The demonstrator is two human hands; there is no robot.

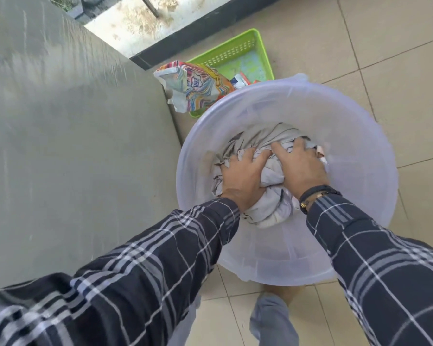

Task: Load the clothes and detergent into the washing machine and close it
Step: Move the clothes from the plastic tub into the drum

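From the head camera we are looking down at our left hand (243,174) and right hand (301,164), both closing around a bundle of grey clothes (265,156) lying at the bottom of a translucent plastic tub (360,136). The fingers are digging into the folds, so each hand is gripping cloth, and the two hands are almost touching over the middle of the heap. We are judging the bundle to be soft, light and limp; loose ends will likely be trailing, so gathering it from underneath and bunching it inward looks safer than pinching one edge. Beyond the hands, past the far rim of the tub, a colourful detergent bag (198,86) is leaning against a green basket (240,51). To the left of the left hand a grey surface (73,121) is rising, too blurred for us to tell what it is. Pale floor tiles (398,71) are spreading to the right of the right hand, giving open room around the tub.
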